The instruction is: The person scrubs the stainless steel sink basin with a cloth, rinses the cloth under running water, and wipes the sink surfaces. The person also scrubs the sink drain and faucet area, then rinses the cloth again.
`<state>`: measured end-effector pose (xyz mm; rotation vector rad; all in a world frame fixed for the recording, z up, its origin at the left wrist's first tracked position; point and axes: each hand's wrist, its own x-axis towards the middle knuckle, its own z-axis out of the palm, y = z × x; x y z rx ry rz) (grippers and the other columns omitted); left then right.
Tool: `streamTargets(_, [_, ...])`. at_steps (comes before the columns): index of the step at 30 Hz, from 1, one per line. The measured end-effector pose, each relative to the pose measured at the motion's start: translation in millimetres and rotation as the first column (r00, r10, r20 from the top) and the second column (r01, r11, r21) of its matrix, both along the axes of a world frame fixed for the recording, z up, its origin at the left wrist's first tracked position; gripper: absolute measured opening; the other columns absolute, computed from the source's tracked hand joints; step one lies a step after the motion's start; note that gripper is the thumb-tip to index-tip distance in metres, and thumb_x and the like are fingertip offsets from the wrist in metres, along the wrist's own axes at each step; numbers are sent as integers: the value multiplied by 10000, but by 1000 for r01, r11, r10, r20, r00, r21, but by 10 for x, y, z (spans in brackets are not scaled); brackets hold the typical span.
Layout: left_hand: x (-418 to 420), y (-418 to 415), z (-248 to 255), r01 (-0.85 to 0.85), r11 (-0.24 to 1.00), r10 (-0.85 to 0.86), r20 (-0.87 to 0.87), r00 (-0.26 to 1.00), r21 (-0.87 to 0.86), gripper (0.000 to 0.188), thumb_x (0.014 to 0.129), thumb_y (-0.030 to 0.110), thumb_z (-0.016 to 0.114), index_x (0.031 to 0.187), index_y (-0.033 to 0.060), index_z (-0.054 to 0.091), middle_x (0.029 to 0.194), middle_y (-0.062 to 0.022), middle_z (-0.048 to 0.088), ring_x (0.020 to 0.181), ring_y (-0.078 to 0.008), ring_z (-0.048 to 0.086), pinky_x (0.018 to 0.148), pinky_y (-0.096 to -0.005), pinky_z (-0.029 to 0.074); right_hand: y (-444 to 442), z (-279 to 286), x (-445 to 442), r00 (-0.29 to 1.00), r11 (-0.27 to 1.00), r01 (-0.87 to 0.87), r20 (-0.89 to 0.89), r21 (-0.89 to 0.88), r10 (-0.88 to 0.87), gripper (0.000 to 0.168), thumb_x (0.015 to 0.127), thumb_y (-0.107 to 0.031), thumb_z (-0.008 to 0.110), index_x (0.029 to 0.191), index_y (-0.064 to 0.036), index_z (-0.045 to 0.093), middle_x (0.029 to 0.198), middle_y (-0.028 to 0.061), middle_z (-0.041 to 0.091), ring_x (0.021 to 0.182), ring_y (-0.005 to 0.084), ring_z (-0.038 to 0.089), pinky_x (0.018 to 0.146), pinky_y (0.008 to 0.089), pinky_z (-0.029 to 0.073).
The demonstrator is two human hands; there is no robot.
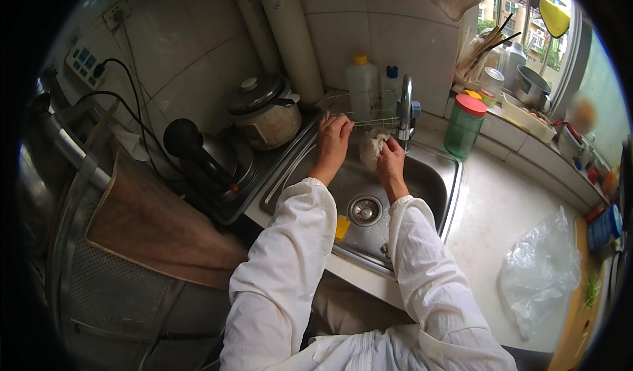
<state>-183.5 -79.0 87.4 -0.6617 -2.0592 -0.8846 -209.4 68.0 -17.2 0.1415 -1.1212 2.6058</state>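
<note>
Over the back of a stainless steel sink (449, 173), my right hand (392, 161) grips a crumpled whitish cloth (372, 149). My left hand (334, 143) is at the sink's back left, by the edge of a wire rack (366, 122); its fingers are bent, and whether they hold the rack cannot be told. A chrome faucet (406, 106) rises just right of the cloth. Below the hands lie the drain strainer (365, 210) and, at the sink's front left, a yellow piece (341, 227), perhaps a sponge. Long white sleeves cover both arms.
Left of the sink stand a lidded rice cooker (269, 118) and a black-handled kettle (212, 153). A green jar with a red lid (465, 126) is behind the right counter, where a clear plastic bag (541, 272) lies. Two bottles (362, 84) stand behind the rack.
</note>
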Motion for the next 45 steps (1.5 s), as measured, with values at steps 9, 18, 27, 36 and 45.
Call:
streamTargets(9, [11, 29, -14, -41, 999, 42, -48, 998, 24, 113, 871, 99, 605, 798, 27, 558, 753, -150, 576, 783, -395, 545, 1007, -507, 388, -330, 361, -122, 942, 941, 335, -3, -52, -336, 83, 873, -67, 621, 892, 7, 652, 768, -13, 611, 639, 75, 531, 564, 251, 425])
streamTargets(18, [53, -6, -38, -47, 998, 49, -51, 998, 47, 113, 874, 98, 603, 800, 28, 556, 758, -158, 572, 794, -400, 543, 1008, -510, 386, -456, 376, -72, 994, 922, 105, 9, -373, -110, 209, 949, -101, 494, 1086, 7, 608, 982, 62, 654, 841, 169, 627, 739, 292, 514])
streamTargets(27, [3, 35, -36, -40, 997, 47, -92, 995, 73, 129, 864, 86, 619, 787, 22, 537, 712, -152, 551, 742, -387, 533, 1006, -505, 394, 137, -196, -336, 773, 616, -626, -279, -479, 569, 178, 952, -138, 495, 1052, -22, 587, 947, 71, 634, 839, 204, 622, 728, 332, 519])
streamTargets(36, [29, 23, -77, -78, 994, 84, -89, 992, 75, 124, 872, 93, 604, 787, 29, 540, 743, -146, 563, 783, -380, 543, 996, -501, 390, 76, 199, -296, 939, 832, -343, -127, -435, 320, 188, 913, -110, 613, 1087, -40, 601, 930, 51, 632, 807, 184, 617, 698, 307, 512])
streamTargets(45, [48, -29, -146, -99, 991, 107, -87, 990, 92, 125, 872, 97, 604, 785, 31, 542, 757, -154, 563, 804, -387, 543, 995, -499, 388, -31, 183, -312, 980, 979, 199, 11, -31, -199, 111, 861, -57, 640, 954, 1, 622, 888, 45, 652, 746, 146, 618, 673, 290, 509])
